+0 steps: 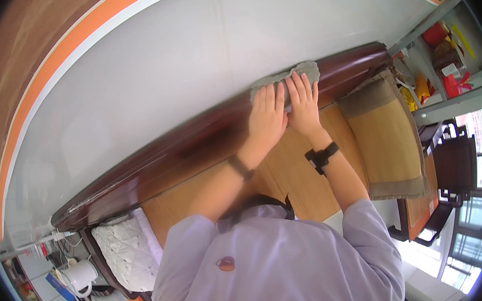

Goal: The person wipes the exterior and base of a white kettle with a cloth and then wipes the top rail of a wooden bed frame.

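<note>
A crumpled grey-green cloth [310,73] lies over the top edge of a dark, glossy wooden backrest [193,133]. My left hand [267,113] presses on the cloth's left part, its fingers stretched out and lying flat. Close beside it, my right hand [303,102] rests on the cloth's right part, fingers also extended and flat. The two thumbs come near each other below the cloth. I cannot see the cloth's underside. A dark band circles each wrist, the right one with a black block on it.
Under my arms is a light wooden seat [296,180]. A tan cushion [387,136] leans at its right end, and a folded white quilted pad [124,251] lies at its left. A pale wall [157,60] rises behind the backrest. Shelves [456,98] stand right; a white kettle [80,277] stands left.
</note>
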`<control>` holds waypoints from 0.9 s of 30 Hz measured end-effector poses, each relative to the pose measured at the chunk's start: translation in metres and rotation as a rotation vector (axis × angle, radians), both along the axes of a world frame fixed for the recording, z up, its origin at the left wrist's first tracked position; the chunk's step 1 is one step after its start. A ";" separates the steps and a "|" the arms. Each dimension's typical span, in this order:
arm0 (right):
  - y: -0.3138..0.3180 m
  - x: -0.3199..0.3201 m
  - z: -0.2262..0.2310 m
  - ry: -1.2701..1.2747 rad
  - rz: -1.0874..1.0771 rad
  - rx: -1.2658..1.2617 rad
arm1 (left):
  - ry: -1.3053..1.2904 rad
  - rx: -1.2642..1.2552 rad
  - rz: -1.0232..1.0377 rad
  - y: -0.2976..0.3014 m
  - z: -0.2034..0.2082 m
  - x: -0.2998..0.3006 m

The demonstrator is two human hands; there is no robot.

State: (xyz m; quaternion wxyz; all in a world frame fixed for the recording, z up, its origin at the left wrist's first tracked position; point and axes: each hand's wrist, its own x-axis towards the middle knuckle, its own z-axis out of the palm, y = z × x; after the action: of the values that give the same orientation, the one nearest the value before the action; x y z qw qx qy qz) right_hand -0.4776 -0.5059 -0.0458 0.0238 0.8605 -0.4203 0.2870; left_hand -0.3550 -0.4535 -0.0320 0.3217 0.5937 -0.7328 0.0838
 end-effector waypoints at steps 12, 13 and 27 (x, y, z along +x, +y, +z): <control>0.120 0.183 0.001 0.086 0.430 -0.116 | -0.034 -0.078 0.624 0.148 -0.016 0.156; 0.126 0.195 0.004 0.081 0.449 -0.139 | -0.053 -0.055 0.625 0.155 -0.013 0.166; 0.126 0.219 0.027 -0.044 0.474 -0.022 | -0.087 -0.027 0.591 0.153 -0.007 0.191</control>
State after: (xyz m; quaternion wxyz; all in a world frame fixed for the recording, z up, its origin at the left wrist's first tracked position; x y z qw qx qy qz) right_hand -0.2583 -0.3796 -0.0186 -0.0440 0.9283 -0.2037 0.3080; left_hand -0.1645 -0.3003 -0.0395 0.2598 0.7729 -0.5398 0.2091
